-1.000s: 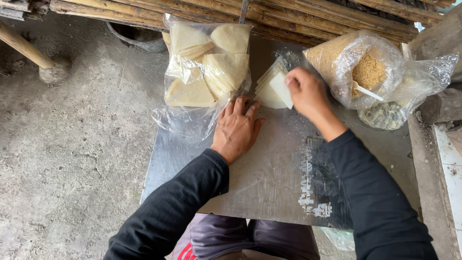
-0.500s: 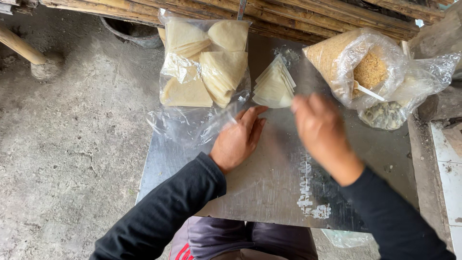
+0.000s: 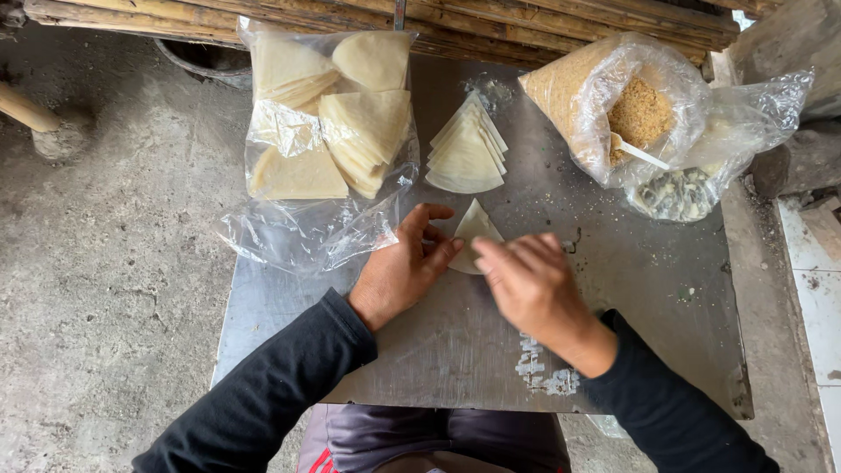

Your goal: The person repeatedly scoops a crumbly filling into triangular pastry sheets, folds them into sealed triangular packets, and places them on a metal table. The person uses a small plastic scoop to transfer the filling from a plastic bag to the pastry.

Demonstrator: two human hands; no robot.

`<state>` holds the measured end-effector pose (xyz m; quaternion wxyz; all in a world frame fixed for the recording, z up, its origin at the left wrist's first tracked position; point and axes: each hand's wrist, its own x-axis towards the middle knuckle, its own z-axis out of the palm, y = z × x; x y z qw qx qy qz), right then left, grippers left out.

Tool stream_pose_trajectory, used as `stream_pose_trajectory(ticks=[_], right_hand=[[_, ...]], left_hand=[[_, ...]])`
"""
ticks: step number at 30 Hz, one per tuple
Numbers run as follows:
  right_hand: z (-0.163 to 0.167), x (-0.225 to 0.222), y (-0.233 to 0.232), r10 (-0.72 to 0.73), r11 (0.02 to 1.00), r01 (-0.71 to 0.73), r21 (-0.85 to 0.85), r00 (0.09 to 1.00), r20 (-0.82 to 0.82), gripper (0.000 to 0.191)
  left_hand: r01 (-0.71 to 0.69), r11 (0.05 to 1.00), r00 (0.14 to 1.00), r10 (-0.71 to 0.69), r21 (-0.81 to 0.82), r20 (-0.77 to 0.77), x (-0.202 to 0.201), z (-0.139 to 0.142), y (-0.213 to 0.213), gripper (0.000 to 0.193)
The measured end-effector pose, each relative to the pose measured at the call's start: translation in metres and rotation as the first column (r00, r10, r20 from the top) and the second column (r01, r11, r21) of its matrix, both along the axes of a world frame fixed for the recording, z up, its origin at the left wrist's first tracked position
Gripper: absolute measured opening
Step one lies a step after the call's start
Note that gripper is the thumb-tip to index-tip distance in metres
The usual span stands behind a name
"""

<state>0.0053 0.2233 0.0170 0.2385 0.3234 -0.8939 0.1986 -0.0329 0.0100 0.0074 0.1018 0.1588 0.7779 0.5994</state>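
A grey metal desk (image 3: pixel 683 289) fills the middle of the frame, standing on a rough concrete floor (image 3: pixel 105 263), with bamboo poles (image 3: pixel 543 22) lying across the top edge. On the desk's upper left lies a clear plastic bag (image 3: pixel 324 149) packed with stacks of pale triangular wrappers. At the upper right sits a second plastic bag (image 3: pixel 604 96) holding brown crumbs, a small white spoon (image 3: pixel 638 153) stuck in it, and just beside it, further right, a crumpled clear bag (image 3: pixel 701 180) of something dark and mottled (what exactly, I cannot tell). Between the two big bags, a loose fan of wrappers (image 3: pixel 466 149) lies on the bare metal.

Below that fan, near the frame's centre, one single wrapper (image 3: pixel 475 229) lies flat on the desk. The left hand (image 3: pixel 405 267) rests on it from the left, fingers spread and open, pinning its edge rather than clenching. The right hand (image 3: pixel 530 285) covers its lower right corner, blurred; whether its grip closes on the wrapper I cannot tell.
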Motion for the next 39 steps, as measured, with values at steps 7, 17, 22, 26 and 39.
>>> stream_pose_trajectory(ticks=[7,17,22,26,39], right_hand=[[0.033,-0.021,0.092,-0.507,0.862,0.496,-0.105,0.848,-0.156,0.017],[0.004,-0.049,0.128,-0.605,0.789,0.614,0.012,0.780,-0.162,0.012],[0.009,-0.057,0.133,-0.616,0.774,0.633,-0.018,0.747,-0.250,0.010],[0.016,-0.067,0.124,-0.651,0.740,0.672,0.017,0.723,-0.231,0.004],[0.018,-0.076,0.129,-0.467,0.555,0.682,-0.476,0.730,0.500,0.008]], left_hand=[[-0.007,0.990,0.994,-0.009,-0.143,-0.113,0.004,-0.001,-0.003,0.035],[-0.012,0.971,0.980,-0.036,-0.240,-0.196,0.008,0.016,-0.008,0.032],[0.013,0.966,0.962,-0.083,-0.260,-0.261,0.008,0.017,-0.011,0.031],[0.012,0.965,0.973,-0.071,-0.260,-0.221,0.008,0.016,-0.010,0.029],[0.029,0.966,0.970,-0.090,-0.257,-0.225,0.007,0.011,-0.012,0.029]])
